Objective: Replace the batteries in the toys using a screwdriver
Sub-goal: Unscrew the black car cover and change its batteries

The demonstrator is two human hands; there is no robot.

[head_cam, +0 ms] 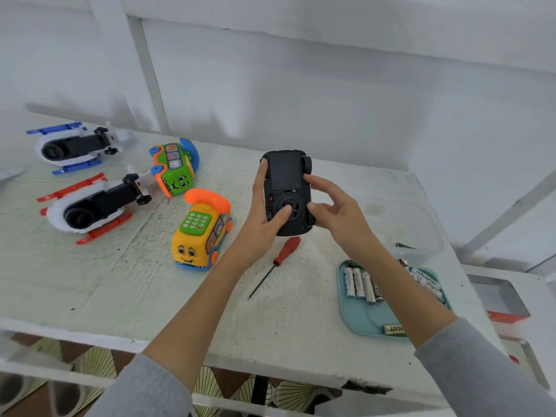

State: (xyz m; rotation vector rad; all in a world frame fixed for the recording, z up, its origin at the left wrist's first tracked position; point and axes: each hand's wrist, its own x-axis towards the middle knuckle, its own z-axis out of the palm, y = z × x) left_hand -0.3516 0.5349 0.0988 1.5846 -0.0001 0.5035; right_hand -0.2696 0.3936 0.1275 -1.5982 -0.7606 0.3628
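— Both hands held the black toy car upside down above the table. How was each hand set?

— Left hand gripped the car's left side, thumb curled onto the round underside part. Right hand pinched the right side with curled fingertips.

— And the surface and room?

— A worn white table stood against a white panelled wall. The red-handled screwdriver lay just below the car. A teal tray at right held batteries. Left of the car stood a yellow phone bus, a green bus and two helicopters, one red-skidded, one blue-skidded.

— Any legible writing?

— Partly: "READY" on one battery; another label read roughly "Heybram".
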